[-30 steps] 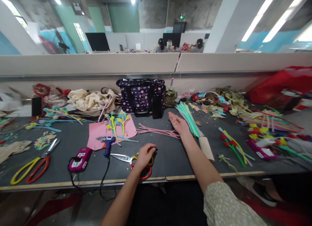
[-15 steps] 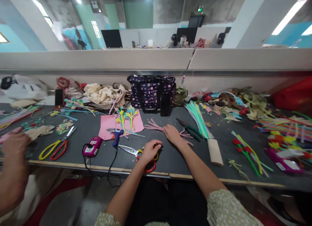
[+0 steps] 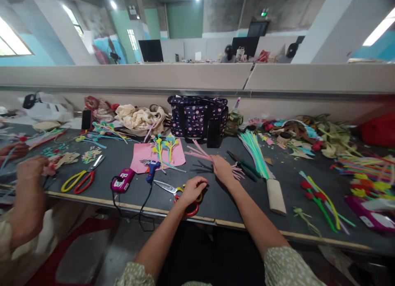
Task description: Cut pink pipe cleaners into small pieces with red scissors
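My right hand (image 3: 221,169) is closed around a bundle of pink pipe cleaners (image 3: 202,155), lifted a little above the dark table; their ends stick out on both sides, with a shadow below. My left hand (image 3: 195,189) hovers over the handles of a pair of scissors (image 3: 168,187), its fingers curled together and nothing visible in them. Left of the scissors lies a blue glue gun (image 3: 151,170), touching a pink sheet (image 3: 140,156) that bears yellow and blue pipe-cleaner flowers (image 3: 159,148). Green-handled pliers (image 3: 245,166) lie just right of my right hand.
Green and white pipe cleaners (image 3: 254,152) in a cardboard sleeve (image 3: 276,196) lie to the right. A patterned bag (image 3: 197,117) and a phone (image 3: 213,133) stand behind. At left, a co-worker's hands (image 3: 32,164) work near other scissors (image 3: 83,177). A purple box (image 3: 123,181) trails a cord.
My right hand has raised the pink pipe cleaners off the table and tilted them. My left hand keeps its pose. The view has shifted left, and more of the co-worker's hands shows.
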`<state>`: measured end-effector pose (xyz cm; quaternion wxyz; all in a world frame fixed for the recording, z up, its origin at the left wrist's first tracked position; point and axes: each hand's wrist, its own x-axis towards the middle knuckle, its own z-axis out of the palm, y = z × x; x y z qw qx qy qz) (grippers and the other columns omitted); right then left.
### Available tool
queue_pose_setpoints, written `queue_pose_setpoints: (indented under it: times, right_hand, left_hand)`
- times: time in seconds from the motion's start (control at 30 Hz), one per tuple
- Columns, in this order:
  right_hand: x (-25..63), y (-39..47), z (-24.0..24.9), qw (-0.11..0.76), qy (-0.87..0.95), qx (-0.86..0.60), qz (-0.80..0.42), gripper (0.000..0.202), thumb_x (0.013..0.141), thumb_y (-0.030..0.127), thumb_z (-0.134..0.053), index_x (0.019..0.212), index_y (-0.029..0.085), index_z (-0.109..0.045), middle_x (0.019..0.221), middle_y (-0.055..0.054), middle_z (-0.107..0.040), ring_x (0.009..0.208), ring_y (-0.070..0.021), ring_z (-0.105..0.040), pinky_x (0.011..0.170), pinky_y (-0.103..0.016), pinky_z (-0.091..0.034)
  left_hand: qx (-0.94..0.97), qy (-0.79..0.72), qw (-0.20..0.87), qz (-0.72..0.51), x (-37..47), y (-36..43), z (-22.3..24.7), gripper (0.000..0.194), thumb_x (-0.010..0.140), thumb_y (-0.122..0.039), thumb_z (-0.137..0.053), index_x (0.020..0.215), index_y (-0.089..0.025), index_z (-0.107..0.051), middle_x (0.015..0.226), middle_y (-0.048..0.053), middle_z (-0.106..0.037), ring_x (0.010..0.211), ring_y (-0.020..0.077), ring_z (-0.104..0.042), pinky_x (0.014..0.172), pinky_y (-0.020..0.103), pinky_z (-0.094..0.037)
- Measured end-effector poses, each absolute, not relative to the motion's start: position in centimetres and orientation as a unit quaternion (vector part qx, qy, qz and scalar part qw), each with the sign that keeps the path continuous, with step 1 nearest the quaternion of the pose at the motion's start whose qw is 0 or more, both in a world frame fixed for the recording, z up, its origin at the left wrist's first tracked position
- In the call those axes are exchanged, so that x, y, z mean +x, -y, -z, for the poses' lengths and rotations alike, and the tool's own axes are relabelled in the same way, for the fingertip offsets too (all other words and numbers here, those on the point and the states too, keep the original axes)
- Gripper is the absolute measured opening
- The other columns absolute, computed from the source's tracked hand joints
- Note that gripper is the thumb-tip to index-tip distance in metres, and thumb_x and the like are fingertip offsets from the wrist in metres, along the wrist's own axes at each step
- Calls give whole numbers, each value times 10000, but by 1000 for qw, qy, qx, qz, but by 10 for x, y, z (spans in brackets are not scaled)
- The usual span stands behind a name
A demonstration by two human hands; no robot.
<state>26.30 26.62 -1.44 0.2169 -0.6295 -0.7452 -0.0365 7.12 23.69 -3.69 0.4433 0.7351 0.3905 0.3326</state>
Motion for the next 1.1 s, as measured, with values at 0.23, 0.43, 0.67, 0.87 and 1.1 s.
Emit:
queue_pose_setpoints:
  times: [0.23,0.43,0.67,0.87,1.1]
  right_hand:
    - [233,-273,10,124,805,-580,14,330,883,75,-383,1124,156,-592,1044,-141,-603,976,-246,-522,851,-310,-387]
    - [226,-287,22,87,800,-593,15,265,891,111,-442,1094,146,-610,1031,-165,-593,931,-261,-530,783,-331,-400]
    - [226,-279,15,112,808,-578,-5,343,885,279,-571,1213,177,-573,1137,-146,-573,1035,-267,-496,843,-352,-409]
    - [228,-248,10,244,800,-544,-67,309,918,188,-458,1201,132,-569,1115,-137,-596,1050,-240,-517,913,-363,-421]
    - [191,-185,11,252,844,-441,-170,261,906,203,-486,1152,181,-569,1077,-103,-605,1011,-214,-549,894,-346,-460]
  left_hand:
    - [745,-386,433,-330,72,-237,35,192,823,-226,-537,919,-194,-701,922,41,-721,876,181,-649,842,302,-490]
    - [747,-378,433,-333,71,-236,36,192,824,-236,-540,929,-192,-695,920,40,-716,862,180,-643,819,300,-493]
    - [749,-370,426,-346,71,-236,35,183,839,-232,-535,908,-187,-698,905,41,-714,850,172,-639,822,294,-482]
    - [695,-380,397,-464,68,-229,31,185,859,-252,-538,858,-178,-708,827,47,-692,765,154,-618,728,266,-480]
    - [471,-464,363,-657,57,-236,27,258,849,-385,-580,909,-155,-680,738,15,-620,640,117,-530,613,228,-428]
